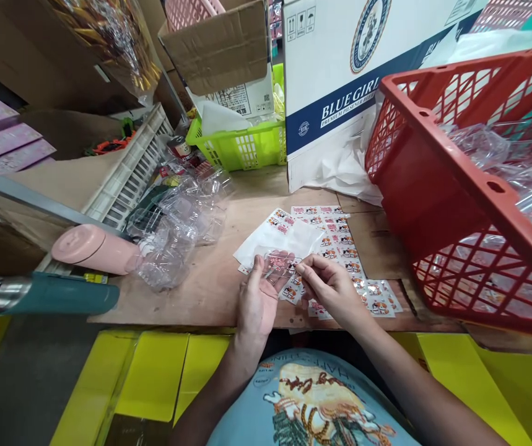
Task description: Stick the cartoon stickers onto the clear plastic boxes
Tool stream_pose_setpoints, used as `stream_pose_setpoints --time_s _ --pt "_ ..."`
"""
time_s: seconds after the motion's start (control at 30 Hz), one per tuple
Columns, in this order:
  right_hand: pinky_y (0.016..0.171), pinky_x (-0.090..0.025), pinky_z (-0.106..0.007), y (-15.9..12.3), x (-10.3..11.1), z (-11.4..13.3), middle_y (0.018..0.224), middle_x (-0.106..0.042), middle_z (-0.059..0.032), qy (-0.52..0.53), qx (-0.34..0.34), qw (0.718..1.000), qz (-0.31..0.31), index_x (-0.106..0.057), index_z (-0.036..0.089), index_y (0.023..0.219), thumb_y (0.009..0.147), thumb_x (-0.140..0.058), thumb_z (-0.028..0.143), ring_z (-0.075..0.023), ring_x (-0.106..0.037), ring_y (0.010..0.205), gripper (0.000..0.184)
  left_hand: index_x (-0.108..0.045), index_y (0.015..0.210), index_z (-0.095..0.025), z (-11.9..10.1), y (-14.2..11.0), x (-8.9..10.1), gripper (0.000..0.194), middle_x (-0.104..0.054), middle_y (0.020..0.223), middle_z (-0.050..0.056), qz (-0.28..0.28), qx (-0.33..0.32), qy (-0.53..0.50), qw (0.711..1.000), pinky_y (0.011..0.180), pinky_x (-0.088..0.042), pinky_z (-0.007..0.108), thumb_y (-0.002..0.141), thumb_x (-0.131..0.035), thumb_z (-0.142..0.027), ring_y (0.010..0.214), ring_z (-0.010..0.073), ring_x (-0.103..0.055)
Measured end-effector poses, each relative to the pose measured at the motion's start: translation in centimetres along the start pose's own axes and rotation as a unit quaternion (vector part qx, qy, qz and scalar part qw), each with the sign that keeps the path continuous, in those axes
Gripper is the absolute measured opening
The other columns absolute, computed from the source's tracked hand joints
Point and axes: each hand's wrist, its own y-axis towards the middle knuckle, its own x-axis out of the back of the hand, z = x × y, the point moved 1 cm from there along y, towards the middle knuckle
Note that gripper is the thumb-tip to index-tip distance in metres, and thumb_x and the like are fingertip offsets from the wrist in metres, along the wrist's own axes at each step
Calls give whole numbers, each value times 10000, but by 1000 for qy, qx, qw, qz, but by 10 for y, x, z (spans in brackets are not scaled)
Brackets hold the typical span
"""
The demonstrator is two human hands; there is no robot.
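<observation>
My left hand (259, 300) is closed around a small clear plastic box (272, 265), thumb on its near left side and fingers behind it. Pink lettering shows on the clear plastic. At its right end, my right hand (329, 286) pinches the edge of a small cat sticker (292, 267) between thumb and forefinger. Whether the sticker is fully on the plastic cannot be made out. Beneath and beyond both hands lie sticker sheets (352, 254) printed with orange-and-white cats and pink lettering. A partly peeled sheet with white backing (256, 238) lies on top at the left.
Clear plastic boxes (177, 229) are heaped to the left on the wooden table (219, 291). Beside them lie a pink bottle (93, 248) and a teal flask (65, 293). A red basket (433, 186) of clear packaging stands right; a white carton (326, 74) and green basket (238, 148) stand behind.
</observation>
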Motion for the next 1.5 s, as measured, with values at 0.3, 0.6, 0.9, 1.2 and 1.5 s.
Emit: stream_pose_setpoints --time_s 0.3,0.6,0.9,1.2,1.5 --pt "437 -390 -232 -10 -5 4 566 -443 41 -231 132 963 -41 -511 202 750 956 -518 359 -99 -448 448 259 -704 1015 -143 2 -1 0 296 -732 1126 113 6 -5 33 999 995 -511 391 894 -620 -400 1117 255 -667" --pt "543 -403 -266 -55 -20 45 698 -569 -21 -359 307 882 -6 -563 218 930 954 -483 149 -133 -501 571 108 -701 1038 -165 -6 2 1 355 -715 1174 106 -1 14 33 999 1039 -482 413 916 -562 -468 1160 266 -645" --pt "443 -486 -240 -10 -9 8 546 -391 66 -16 51 998 -17 -535 204 762 900 -604 464 -86 -387 444 303 -719 962 -149 2 -1 0 253 -757 1030 79 -7 -4 -4 1000 864 -554 311 886 -640 -377 957 199 -711" --pt "387 -535 -249 -2 -6 4 539 -351 88 18 0 1000 9 -520 195 727 832 -676 500 -57 -326 414 358 -716 977 -147 3 1 1 270 -751 1057 89 1 -3 1 1000 945 -527 359 890 -637 -390 1011 221 -702" --pt "376 -524 -242 0 -3 -6 562 -348 84 -30 14 999 -16 -507 194 728 855 -642 496 -56 -364 397 354 -713 971 -146 1 0 -2 253 -753 1049 93 9 -6 -7 1000 991 -508 372 917 -603 -367 1065 224 -687"
